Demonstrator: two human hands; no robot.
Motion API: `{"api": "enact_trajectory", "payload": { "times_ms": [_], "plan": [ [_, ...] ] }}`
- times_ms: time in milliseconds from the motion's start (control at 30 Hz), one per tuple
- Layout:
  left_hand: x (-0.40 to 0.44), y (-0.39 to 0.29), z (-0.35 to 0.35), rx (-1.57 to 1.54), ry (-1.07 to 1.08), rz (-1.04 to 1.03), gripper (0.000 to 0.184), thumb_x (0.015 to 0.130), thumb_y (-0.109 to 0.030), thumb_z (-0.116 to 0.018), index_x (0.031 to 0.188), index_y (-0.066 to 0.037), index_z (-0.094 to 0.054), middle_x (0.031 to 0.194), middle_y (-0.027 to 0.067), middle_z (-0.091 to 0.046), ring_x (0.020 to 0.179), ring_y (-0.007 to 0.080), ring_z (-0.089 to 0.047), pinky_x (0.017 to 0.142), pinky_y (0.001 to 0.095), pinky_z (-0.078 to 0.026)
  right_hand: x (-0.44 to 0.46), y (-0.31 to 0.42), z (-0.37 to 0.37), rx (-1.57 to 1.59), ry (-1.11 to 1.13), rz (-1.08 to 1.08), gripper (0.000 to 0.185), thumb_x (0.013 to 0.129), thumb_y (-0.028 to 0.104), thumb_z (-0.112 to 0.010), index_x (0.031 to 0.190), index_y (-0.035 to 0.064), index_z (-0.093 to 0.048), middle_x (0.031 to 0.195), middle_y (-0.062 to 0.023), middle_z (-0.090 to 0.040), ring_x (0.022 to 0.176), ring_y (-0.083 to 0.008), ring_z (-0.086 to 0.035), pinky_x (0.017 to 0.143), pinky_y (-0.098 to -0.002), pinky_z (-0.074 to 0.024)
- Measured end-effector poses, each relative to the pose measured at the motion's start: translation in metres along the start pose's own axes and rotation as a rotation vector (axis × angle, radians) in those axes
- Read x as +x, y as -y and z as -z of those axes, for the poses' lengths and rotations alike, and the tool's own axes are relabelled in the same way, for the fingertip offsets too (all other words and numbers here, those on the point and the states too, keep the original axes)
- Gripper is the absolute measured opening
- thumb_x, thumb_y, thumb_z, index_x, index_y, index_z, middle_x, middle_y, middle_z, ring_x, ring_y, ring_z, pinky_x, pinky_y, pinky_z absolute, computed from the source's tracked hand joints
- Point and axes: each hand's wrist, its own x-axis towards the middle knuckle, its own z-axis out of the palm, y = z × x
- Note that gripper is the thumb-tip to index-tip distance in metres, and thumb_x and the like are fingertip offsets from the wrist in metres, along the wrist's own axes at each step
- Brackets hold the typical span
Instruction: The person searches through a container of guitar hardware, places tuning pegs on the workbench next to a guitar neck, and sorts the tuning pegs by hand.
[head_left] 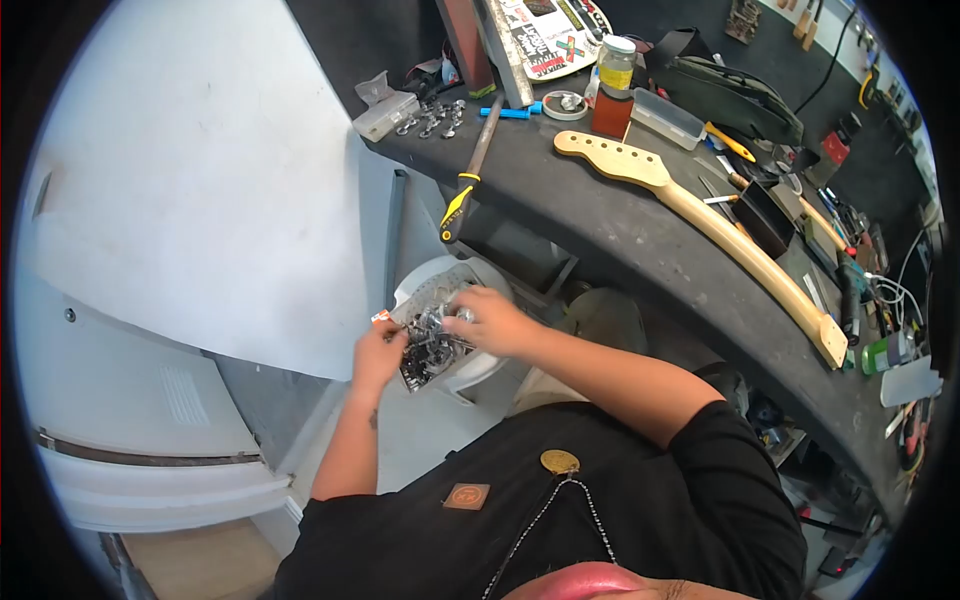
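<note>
A box of small shiny metal parts [428, 366] rests on a round white stool [482, 375] below the bench edge. At the box's left side, my left hand [378, 356] is closed on the rim, beside a small orange and white patch. My right hand [492, 322] reaches over the box from the right with curled fingers. Something shiny shows at its fingertips, too small to name. Clear plastic [440, 292] lies at the far side of the box, partly over the contents.
On the dark bench [540, 200] lie a guitar neck [720, 232], a yellow-handled file [466, 195] jutting past the edge, several metal tuners [440, 118], a small plastic case [386, 116] and a jar [616, 65]. Tools crowd the right side. A large white panel [200, 180] stands left.
</note>
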Motion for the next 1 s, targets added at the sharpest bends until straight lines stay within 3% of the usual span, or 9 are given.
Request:
{"api": "enact_trajectory", "payload": {
  "times_ms": [100,200,233,300,400,500,700,833,1000],
  "plan": [
    [0.008,0.015,0.019,0.041,-0.125,0.03,0.034,0.099,-0.026,-0.077,0.123,-0.002,-0.078,0.108,0.0224,-0.083,0.1,0.0359,-0.081,0.091,0.0424,-0.063,-0.052,-0.023,0.05,-0.048,-0.024,-0.125,0.029,0.103,0.028,-0.078,0.118,0.003,-0.077,0.117,-0.0227,-0.075,0.115,-0.0374,-0.072,0.101,-0.048,-0.0562],
    [0.038,0.126,-0.008,-0.145,-0.116,0.356,0.046,0.099,-0.024,-0.078,0.142,-0.008,-0.07,0.127,0.0204,-0.079,0.108,0.0359,-0.079,0.092,0.0484,-0.063,-0.114,-0.018,0.092,0.075,-0.143,-0.41,0.021,0.104,0.019,-0.075,0.116,0.0014,-0.076,0.108,-0.013,-0.077,0.103,-0.0244,-0.072,0.092,-0.0393,-0.0571],
    [0.03,0.126,-0.008,-0.466,0.034,0.531,0.052,0.099,-0.023,-0.077,0.148,-0.01,-0.064,0.134,0.0195,-0.075,0.112,0.0367,-0.078,0.092,0.0517,-0.063,-0.136,-0.021,0.1,0.082,-0.225,-0.403,0.017,0.104,0.015,-0.075,0.114,0.0008,-0.075,0.102,-0.006,-0.075,0.097,-0.0159,-0.068,0.088,-0.0349,-0.0564],
    [0.016,0.116,-0.006,-1.105,0.34,0.852,0.066,0.099,-0.022,-0.077,0.16,-0.015,-0.052,0.147,0.0179,-0.068,0.12,0.0383,-0.075,0.093,0.0581,-0.064,-0.173,-0.026,0.125,0.102,-0.255,-0.457,0.024,0.105,0.02,-0.075,0.117,0.0,-0.076,0.109,-0.0116,-0.08,0.102,-0.0212,-0.074,0.094,-0.0375,-0.0579],
    [0.002,0.123,-0.018,-0.955,0.413,0.553,0.072,0.1,-0.019,-0.074,0.165,-0.018,-0.042,0.155,0.0167,-0.06,0.127,0.0405,-0.072,0.095,0.0687,-0.063,-0.213,-0.022,0.144,0.122,-0.386,-0.545,0.018,0.105,0.015,-0.074,0.113,-0.0014,-0.075,0.1,-0.0069,-0.076,0.097,-0.0153,-0.071,0.089,-0.0336,-0.0563],
    [-0.014,0.089,-0.008,-0.891,0.444,0.559,0.058,0.1,-0.013,-0.059,0.156,-0.004,-0.048,0.146,0.02,-0.067,0.126,0.0421,-0.074,0.099,0.0744,-0.061,-0.231,-0.001,0.154,0.151,-0.451,-0.521,0.014,0.105,0.013,-0.073,0.107,-0.0006,-0.074,0.094,-0.0041,-0.073,0.09,-0.0119,-0.067,0.084,-0.0306,-0.0543],
    [0.004,0.129,-0.036,-0.932,0.512,0.77,0.084,0.078,0.004,-0.051,0.161,-0.004,-0.037,0.145,0.0217,-0.065,0.125,0.048,-0.073,0.099,0.084,-0.057,-0.223,0.056,0.177,-0.063,-0.39,-0.271,0.008,0.099,0.007,-0.074,0.102,0.0005,-0.072,0.09,-0.0065,-0.071,0.087,-0.0171,-0.068,0.083,-0.0327,-0.054],
    [-0.045,0.054,-0.043,-0.984,0.347,0.635,0.085,0.08,0.003,-0.051,0.163,-0.007,-0.035,0.147,0.0228,-0.063,0.124,0.0521,-0.072,0.094,0.0896,-0.054,-0.217,0.091,0.216,-0.143,-0.408,-0.145,0.007,0.096,0.005,-0.075,0.099,-0.0004,-0.071,0.091,-0.0109,-0.072,0.089,-0.0237,-0.07,0.084,-0.0357,-0.0552],
    [-0.038,0.026,-0.076,-1.119,0.383,0.613,0.078,0.083,0.002,-0.052,0.16,-0.002,-0.04,0.15,0.0241,-0.06,0.126,0.0548,-0.07,0.097,0.0884,-0.054,-0.197,0.044,0.248,-0.265,-0.635,-0.118,0.008,0.098,0.005,-0.075,0.096,-0.0005,-0.07,0.085,-0.0082,-0.069,0.08,-0.0173,-0.064,0.077,-0.0323,-0.0527]
  ]
}}
